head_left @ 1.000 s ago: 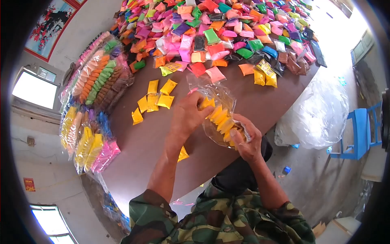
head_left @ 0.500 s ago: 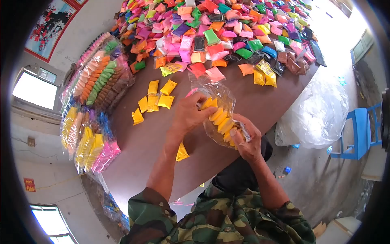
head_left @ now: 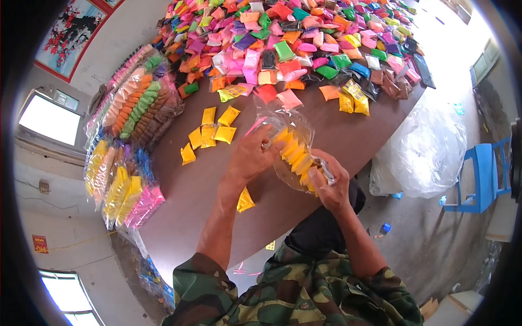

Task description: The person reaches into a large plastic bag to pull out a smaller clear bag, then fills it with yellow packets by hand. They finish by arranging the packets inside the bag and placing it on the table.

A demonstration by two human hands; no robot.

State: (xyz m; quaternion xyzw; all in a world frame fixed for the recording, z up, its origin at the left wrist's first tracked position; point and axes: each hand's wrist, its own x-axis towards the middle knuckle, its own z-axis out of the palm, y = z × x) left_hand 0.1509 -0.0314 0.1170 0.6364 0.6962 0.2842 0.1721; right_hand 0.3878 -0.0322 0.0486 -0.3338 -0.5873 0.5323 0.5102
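A clear plastic bag (head_left: 302, 124) with a row of yellow packets (head_left: 294, 154) inside is between my two hands. My left hand (head_left: 251, 155) is closed at the bag's upper left side, its fingertips beside the top packets. On the lower right, my right hand (head_left: 331, 182) grips the bag's end, thumb against the packets. A loose yellow packet (head_left: 245, 201) lies on the table below my left wrist. Several more yellow packets (head_left: 208, 136) lie in a cluster to the left of my left hand.
A large heap of colourful packets (head_left: 283, 51) covers the table's (head_left: 179, 201) far side. Filled bags (head_left: 128, 179) are stacked along its left edge. A big clear plastic sack (head_left: 421, 152) and a blue chair (head_left: 476, 179) stand on the right.
My left hand has shifted slightly at the bag, its fingers drawn a little back from the top packets. My right hand keeps its grip. The whole view has shifted slightly.
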